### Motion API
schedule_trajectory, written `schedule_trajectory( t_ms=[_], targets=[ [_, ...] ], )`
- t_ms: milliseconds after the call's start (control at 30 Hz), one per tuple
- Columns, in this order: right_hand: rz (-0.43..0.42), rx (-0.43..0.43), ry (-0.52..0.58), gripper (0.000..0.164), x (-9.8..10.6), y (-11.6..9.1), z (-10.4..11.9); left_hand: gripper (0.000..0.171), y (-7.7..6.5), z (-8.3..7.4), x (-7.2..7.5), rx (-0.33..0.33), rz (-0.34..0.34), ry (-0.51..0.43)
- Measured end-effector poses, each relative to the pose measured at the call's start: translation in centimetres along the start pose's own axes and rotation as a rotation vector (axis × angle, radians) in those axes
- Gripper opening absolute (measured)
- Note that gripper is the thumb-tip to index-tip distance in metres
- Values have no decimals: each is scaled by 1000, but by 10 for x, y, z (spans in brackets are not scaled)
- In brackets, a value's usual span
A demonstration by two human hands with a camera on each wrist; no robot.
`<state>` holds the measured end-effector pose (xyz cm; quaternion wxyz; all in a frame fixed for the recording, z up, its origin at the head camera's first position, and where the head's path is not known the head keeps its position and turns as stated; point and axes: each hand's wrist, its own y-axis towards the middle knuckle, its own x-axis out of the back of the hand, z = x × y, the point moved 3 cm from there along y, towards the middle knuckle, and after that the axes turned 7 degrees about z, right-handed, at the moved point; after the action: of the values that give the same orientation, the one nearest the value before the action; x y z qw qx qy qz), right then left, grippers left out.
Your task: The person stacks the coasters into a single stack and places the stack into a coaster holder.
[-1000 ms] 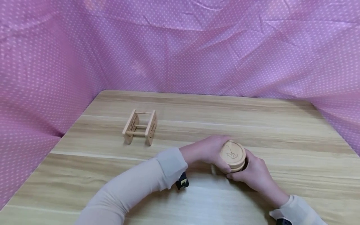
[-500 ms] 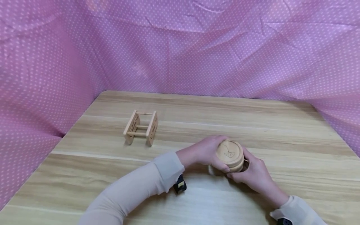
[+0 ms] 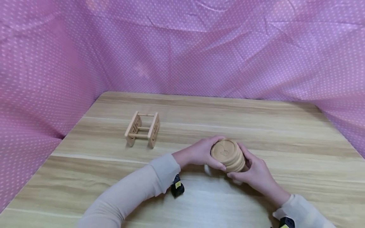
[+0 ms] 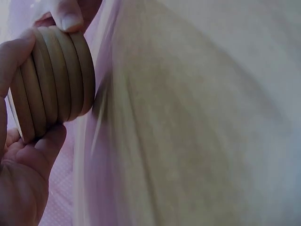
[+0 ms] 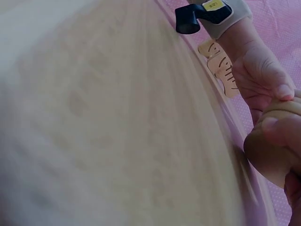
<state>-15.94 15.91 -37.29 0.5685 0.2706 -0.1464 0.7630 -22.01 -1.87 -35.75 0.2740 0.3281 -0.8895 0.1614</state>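
A stack of several round wooden coasters (image 3: 226,155) is between my two hands, tilted to the left. A leaf-like line drawing marks the top one. My left hand (image 3: 201,154) grips the upper left of the stack, thumb at the front and fingers round the back. From the lower right, my right hand (image 3: 256,174) holds the other end with thumb and fingers. In the left wrist view the coasters (image 4: 54,82) show their edges side by side, slightly offset. The right wrist view has the plain bottom face of the stack (image 5: 265,153).
A wooden coaster holder (image 3: 154,131) with cut-out side panels and thin rods stands on the left part of the wood-grain table (image 3: 271,123). Pink dotted cloth (image 3: 182,57) hangs behind the table and along its sides.
Both hands keep hold of the coaster stack. Its top has tipped and moved left with my left hand, so more coaster edges show. The right hand has hardly moved, and the holder is still.
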Motion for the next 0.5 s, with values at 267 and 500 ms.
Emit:
schedule_trajectory(
  t_ms=[267, 500],
  targets=[
    [68, 26, 209, 98, 0, 10, -5, 92, -2, 12, 5, -30, 56, -129],
    [112, 21, 248, 101, -5, 18, -7, 93, -6, 20, 9, -39, 116, -151]
  ],
)
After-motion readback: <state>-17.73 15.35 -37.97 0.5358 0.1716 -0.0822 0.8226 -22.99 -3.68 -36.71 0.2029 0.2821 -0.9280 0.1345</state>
